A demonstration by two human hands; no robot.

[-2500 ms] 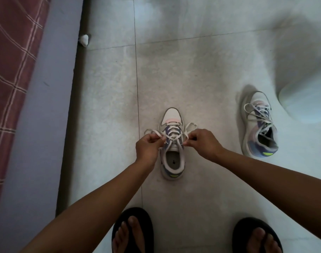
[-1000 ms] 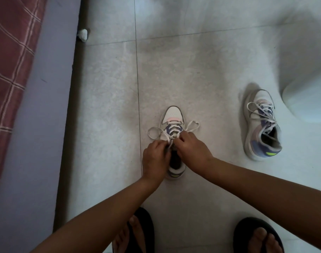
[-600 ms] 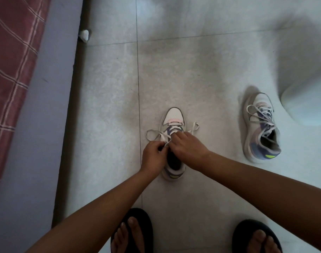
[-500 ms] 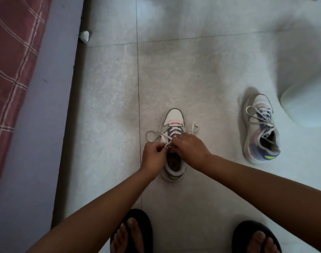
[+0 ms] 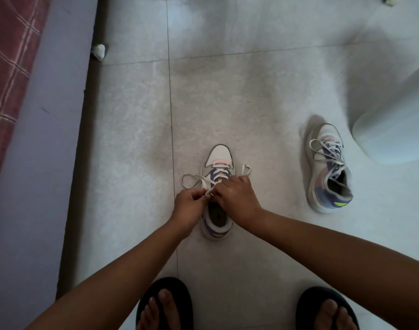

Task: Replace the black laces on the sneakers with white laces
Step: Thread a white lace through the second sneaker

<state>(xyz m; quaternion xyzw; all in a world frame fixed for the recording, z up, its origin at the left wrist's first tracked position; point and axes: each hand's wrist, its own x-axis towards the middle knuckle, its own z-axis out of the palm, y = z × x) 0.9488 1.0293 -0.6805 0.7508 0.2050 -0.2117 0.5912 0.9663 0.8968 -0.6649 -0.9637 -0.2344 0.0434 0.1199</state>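
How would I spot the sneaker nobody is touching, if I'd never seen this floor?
Start at the big pale rounded object on the right of the tiled floor. The untouched sneaker lies just left of it, alone, with white laces loose across its tongue. The other sneaker, in the middle, has both hands on its laces.

Near sneaker (image 5: 217, 186) on floor (image 5: 251, 91) before sandalled feet (image 5: 164, 306); second sneaker (image 5: 328, 167) to its right; bed (image 5: 37, 139) along left.

White laces (image 5: 194, 181), red-checked cloth (image 5: 11, 55)
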